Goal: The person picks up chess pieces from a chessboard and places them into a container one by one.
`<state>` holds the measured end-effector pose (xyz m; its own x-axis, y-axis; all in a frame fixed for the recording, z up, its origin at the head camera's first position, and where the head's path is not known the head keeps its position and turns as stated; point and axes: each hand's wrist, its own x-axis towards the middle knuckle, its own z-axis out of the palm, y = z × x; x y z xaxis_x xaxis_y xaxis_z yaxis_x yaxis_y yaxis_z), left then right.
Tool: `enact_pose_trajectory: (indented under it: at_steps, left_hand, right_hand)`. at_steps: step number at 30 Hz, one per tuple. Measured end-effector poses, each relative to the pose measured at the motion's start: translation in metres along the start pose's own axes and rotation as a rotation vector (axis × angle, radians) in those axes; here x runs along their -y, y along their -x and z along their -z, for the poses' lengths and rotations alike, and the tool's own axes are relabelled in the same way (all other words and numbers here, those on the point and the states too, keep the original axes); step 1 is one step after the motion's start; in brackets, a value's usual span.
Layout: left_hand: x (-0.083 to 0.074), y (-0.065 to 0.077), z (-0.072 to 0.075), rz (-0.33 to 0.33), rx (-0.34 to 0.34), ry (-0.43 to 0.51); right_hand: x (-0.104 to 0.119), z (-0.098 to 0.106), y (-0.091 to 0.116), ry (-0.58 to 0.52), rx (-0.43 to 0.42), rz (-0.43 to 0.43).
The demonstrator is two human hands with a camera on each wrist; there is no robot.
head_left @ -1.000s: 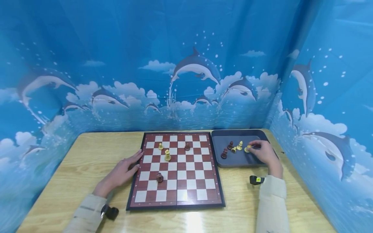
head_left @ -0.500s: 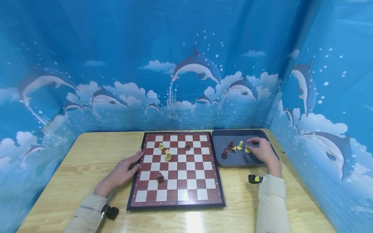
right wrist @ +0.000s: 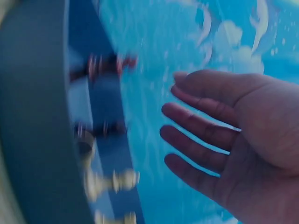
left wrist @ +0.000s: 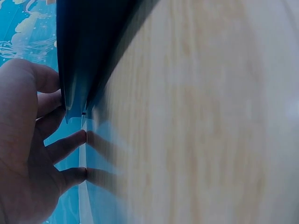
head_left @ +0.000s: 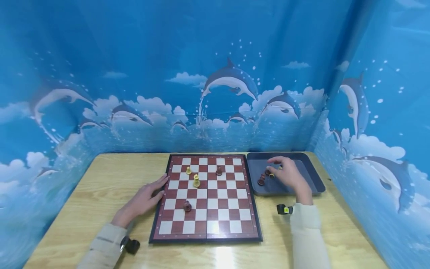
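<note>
My left hand (head_left: 142,200) rests at the left edge of the red-and-white chessboard (head_left: 220,213), its fingertips at the dark rim. My right hand (head_left: 287,175) hovers over the grey tray (head_left: 314,179), thumb and fingers apart, holding nothing; the right wrist view shows the gap. Below its fingertips are a dark chess piece (head_left: 261,180) and a tipped yellow chess piece (head_left: 271,175). A blurred upright yellow chess piece (right wrist: 112,182) shows in the right wrist view. The hand covers part of the tray's contents in the head view.
On the board stand a yellow pawn (head_left: 188,170), a taller yellow chess piece (head_left: 196,181) and two dark chess pieces, one far (head_left: 219,170) and one near (head_left: 187,206). The wooden table (head_left: 111,175) meets a dolphin-print curtain (head_left: 215,138) behind.
My right hand has let go of the yellow chess piece at the tray's right and moved left, towards the dark pieces. The left hand stays at the board. The head view has shifted slightly.
</note>
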<state>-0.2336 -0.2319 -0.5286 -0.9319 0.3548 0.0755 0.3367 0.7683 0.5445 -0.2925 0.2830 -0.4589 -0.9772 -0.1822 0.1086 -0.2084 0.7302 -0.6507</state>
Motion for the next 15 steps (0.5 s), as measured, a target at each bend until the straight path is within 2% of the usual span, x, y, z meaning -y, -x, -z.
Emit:
enact_pose_trajectory:
  at_steps: [8,15]
  left_hand:
    - [-0.001,0.0,0.0,-0.018,0.015,0.008]
    - [-0.001,0.002,0.002,-0.001,0.016,0.013]
  right_hand:
    - [0.04,-0.033,-0.013,-0.106,0.124,0.147]
    - [0.061,-0.065,-0.04,-0.13,0.29,0.199]
